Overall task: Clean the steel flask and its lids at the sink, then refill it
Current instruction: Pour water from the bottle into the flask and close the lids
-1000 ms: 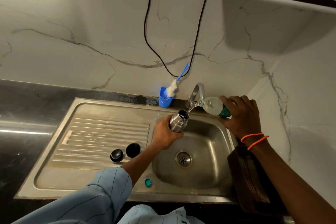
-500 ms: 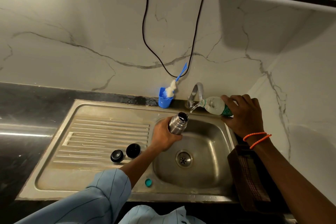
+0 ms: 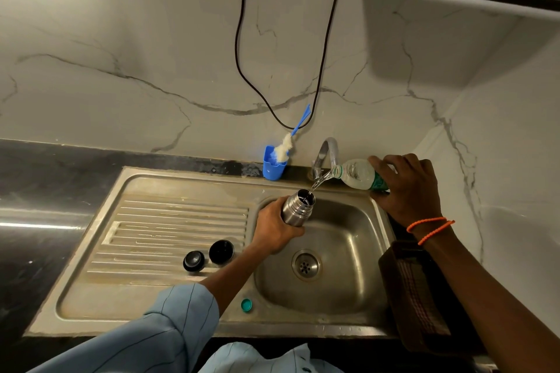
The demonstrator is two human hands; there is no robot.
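The left hand (image 3: 274,230) is wrapped around the steel flask (image 3: 297,206), the right hand (image 3: 409,188) across from it clasping a tipped plastic bottle (image 3: 359,174).

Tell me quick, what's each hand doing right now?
Left hand: closed around the steel flask, over the sink.
Right hand: closed on the plastic water bottle, pouring into the flask.

Steel sink drainboard (image 3: 145,306) bears two black lids (image 3: 193,261) and a green cap (image 3: 246,305).
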